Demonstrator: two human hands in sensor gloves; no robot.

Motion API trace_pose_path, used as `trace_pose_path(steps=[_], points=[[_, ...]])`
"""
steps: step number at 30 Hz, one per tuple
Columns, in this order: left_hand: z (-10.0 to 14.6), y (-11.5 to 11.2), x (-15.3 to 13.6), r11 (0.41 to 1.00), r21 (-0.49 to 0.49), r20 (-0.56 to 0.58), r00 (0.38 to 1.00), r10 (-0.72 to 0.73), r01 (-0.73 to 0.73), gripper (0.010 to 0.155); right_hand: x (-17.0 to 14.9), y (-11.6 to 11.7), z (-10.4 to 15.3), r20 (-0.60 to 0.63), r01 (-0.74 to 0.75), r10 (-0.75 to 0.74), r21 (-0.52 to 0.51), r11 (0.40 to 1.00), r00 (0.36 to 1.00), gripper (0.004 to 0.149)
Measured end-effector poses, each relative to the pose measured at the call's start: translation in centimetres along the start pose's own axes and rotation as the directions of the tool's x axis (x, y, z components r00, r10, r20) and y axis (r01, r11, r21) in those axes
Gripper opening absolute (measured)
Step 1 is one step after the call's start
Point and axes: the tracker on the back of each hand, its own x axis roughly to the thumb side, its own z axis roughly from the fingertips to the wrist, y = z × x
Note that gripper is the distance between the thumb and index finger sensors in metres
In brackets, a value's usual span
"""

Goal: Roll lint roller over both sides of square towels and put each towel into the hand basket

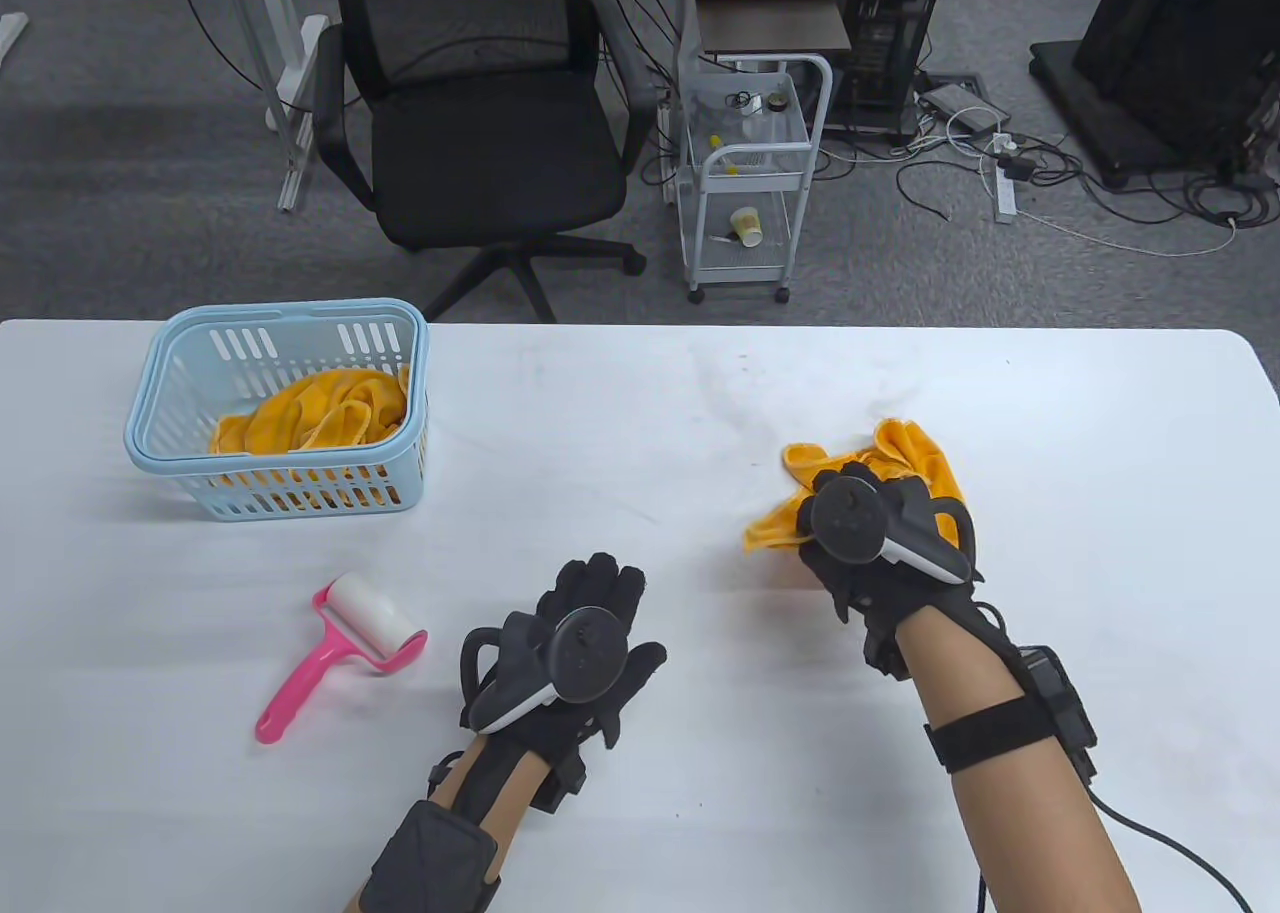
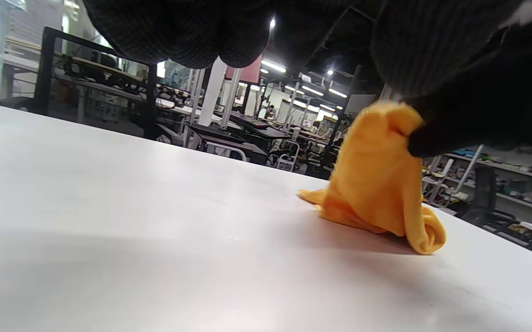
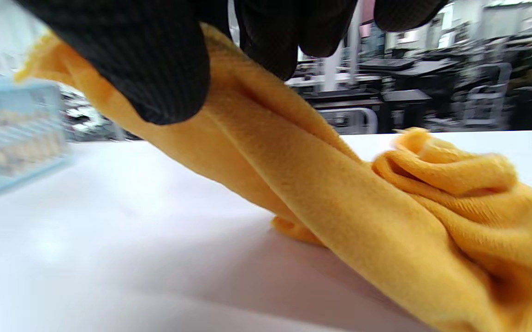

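one towel [image 1: 310, 413] already in basket [image 1: 200, 378]. right hand [image 1: 870, 543] clutching bunched second towel [image 1: 915, 463], unrolled yet; left hand [image 1: 570, 653] relaxed, empty, lint roller [image 1: 350, 643] lying just left of it.

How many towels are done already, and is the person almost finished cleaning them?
Done: orange towel cloth already lies bunched in the blue basket; how many pieces, I cannot tell. In hand: the right hand grips another orange towel, crumpled, partly touching the table. Left: that towel needs spreading, rolling on both sides and basketing. The pink lint roller lies untouched beside the empty left hand.
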Motion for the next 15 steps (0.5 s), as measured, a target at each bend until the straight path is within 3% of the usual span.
trace_pose_path(steps=[3, 7, 9, 12, 15], points=[[0.2, 0.1, 0.4, 0.999, 0.025, 0.033, 0.999, 0.029, -0.030, 0.080, 3.3, -0.2, 1.6, 0.101, 0.045, -0.042, -0.021, 0.999, 0.994, 0.043], [0.7, 0.3, 1.1, 0.996, 0.067, 0.130, 0.990, 0.047, -0.056, 0.080, 7.0, 0.6, 3.6, 0.201, 0.126, -0.117, -0.033, 0.991, 0.973, 0.043], [1.0, 0.3, 1.6, 0.993, 0.081, 0.166, 0.983, 0.072, -0.086, 0.071, 8.0, 1.2, 4.4, 0.228, 0.172, -0.160, -0.032, 0.985, 0.960, 0.043], [1.5, 0.9, 2.0, 0.984, 0.173, 0.183, 0.983, 0.009, -0.042, 0.040, 8.3, 1.9, 5.3, 0.236, 0.219, -0.203, -0.045, 0.975, 0.950, 0.044], [1.7, 1.1, 2.2, 0.987, 0.159, 0.206, 0.979, 0.004, -0.038, 0.036, 7.4, 2.5, 6.0, 0.238, 0.274, -0.250, -0.071, 0.959, 0.939, 0.043]])
